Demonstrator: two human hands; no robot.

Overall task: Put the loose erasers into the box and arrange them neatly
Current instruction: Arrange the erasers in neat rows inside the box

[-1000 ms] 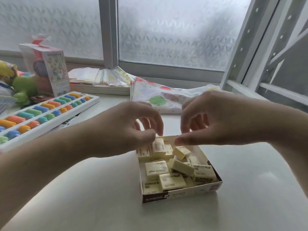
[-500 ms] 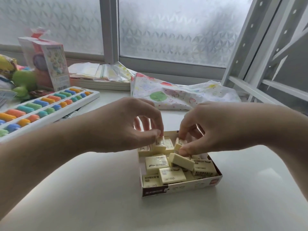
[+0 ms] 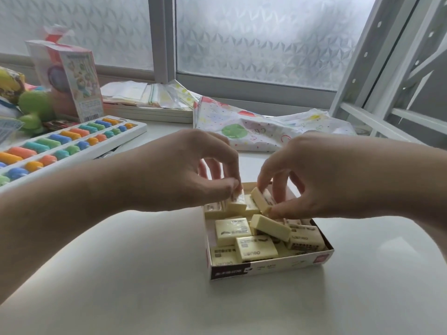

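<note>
- A pale table [image 3: 145, 298] sits under a frosted window [image 3: 254, 39], and I work at its middle.
- My right hand [image 3: 321, 180] pinches one tilted eraser [image 3: 260, 201] between thumb and forefinger, just above the far end of the box [image 3: 266, 268]; the eraser's lower corner points down into the pile.
- My left hand [image 3: 183, 175] is closed in a pinch on another eraser [image 3: 238, 201] standing at the box's far left corner, at about 9 o'clock from the tilted one and nearly touching it.
- At 6 o'clock from both pinches the open box holds the other erasers [image 3: 256, 247], cream blocks lying jumbled, some flat and one propped slantwise across its neighbours.
- I see no eraser lying on the table outside the box.
- At 10 o'clock from the box a white tray of coloured beads [image 3: 72, 141] runs slantwise toward the left edge.
- At 12 o'clock a spotted plastic bag [image 3: 242, 131] lies crumpled by the sill.
- Far at 10 o'clock a printed carton [image 3: 77, 81] stands upright beside a green toy [image 3: 33, 105].
</note>
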